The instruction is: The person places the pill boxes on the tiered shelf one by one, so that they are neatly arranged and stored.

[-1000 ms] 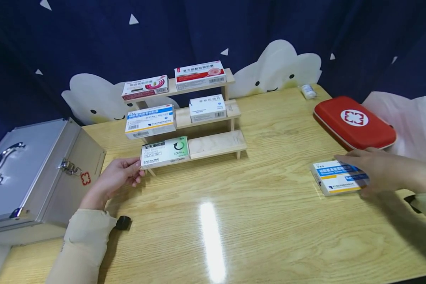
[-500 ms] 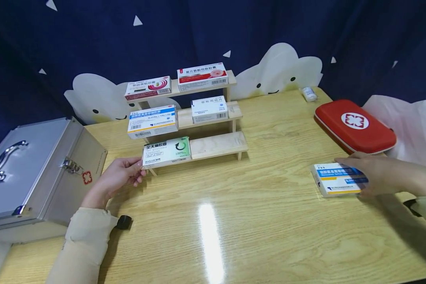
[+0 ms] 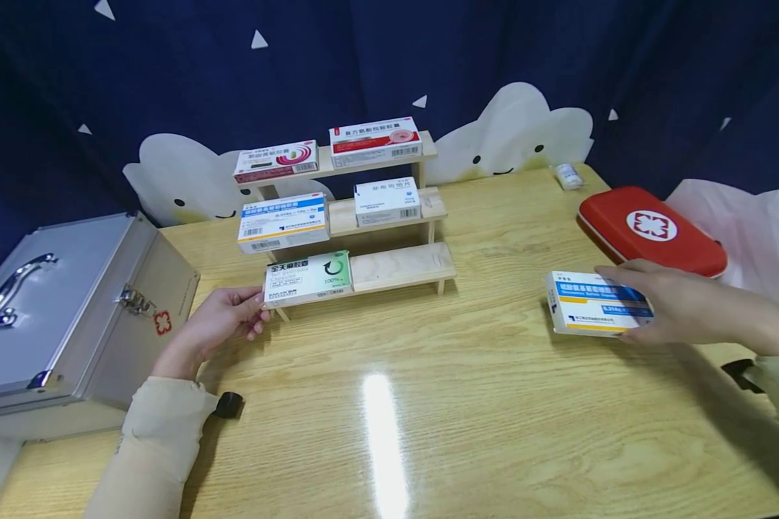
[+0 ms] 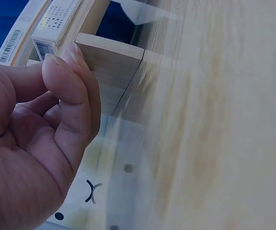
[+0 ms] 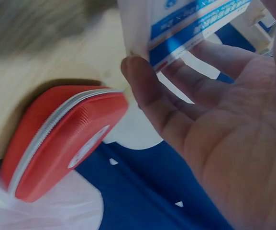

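My right hand (image 3: 681, 304) grips a white and blue medicine box (image 3: 593, 301) by its right end, raised slightly off the wooden table. In the right wrist view the fingers curl round the medicine box (image 5: 176, 28). At the lowest tier's left end, my left hand (image 3: 223, 321) pinches the wooden display shelf (image 3: 402, 265) beside a green and white medicine box (image 3: 308, 277). The left wrist view has thumb and index finger together at the shelf's end (image 4: 109, 52); the exact contact is partly hidden.
Several medicine boxes, including a red and white one (image 3: 376, 140), stand on the upper tiers. A red first-aid case (image 3: 688, 238) lies at the right, a small white bottle (image 3: 568, 176) behind it. A silver metal case (image 3: 58, 288) stands left.
My right hand has lifted the white and blue medicine box off the table and moved it slightly left. The left hand stays at the shelf's end; the head view shifts slightly.
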A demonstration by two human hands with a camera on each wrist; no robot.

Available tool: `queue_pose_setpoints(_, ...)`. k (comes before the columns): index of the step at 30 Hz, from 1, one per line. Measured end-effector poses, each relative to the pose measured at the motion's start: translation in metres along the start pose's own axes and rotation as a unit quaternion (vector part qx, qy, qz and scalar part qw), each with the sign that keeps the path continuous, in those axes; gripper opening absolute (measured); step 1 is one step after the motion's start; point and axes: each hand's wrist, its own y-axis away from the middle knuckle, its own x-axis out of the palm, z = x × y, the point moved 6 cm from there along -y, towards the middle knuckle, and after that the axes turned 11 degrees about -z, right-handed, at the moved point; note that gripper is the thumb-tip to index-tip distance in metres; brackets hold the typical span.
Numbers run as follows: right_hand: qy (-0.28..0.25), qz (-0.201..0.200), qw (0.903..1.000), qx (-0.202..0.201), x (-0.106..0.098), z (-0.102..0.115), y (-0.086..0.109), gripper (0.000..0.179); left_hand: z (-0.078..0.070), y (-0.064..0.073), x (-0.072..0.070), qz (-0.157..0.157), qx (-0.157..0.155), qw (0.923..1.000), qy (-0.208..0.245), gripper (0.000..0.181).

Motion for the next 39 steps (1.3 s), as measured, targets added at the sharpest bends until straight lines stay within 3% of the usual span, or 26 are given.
queue_pose_setpoints(8, -0.026, -0.033, 0.9991, -0.006, -0.014, 0.022, -0.022, 0.092, -0.004, 0.0, -0.001, -0.001, 0.0, 1.0, -0.002, 0.043)
queue_pose_setpoints(18, -0.056, -0.038, 0.9976, 0.011, -0.022, 0.055, -0.061, 0.093, -0.001, 0.001, 0.0, -0.004, 0.002, 1.0, 0.007, 0.043)
queue_pose_setpoints(23, -0.061, -0.035, 0.9974, 0.012, -0.02, 0.07, -0.081, 0.093, 0.001, 0.0, 0.001, -0.005, 0.003, 0.9999, 0.009, 0.044)
queue_pose_setpoints(30, -0.075, -0.046, 0.996, -0.018, -0.016, 0.092, -0.105, 0.089, 0.001, -0.001, 0.001, -0.004, 0.008, 0.9999, 0.009, 0.041)
queue_pose_setpoints(39, -0.078, -0.027, 0.9962, -0.028, -0.001, 0.12, -0.134, 0.088, 0.001, -0.001, 0.001, -0.002, 0.009, 0.9999, 0.007, 0.04)
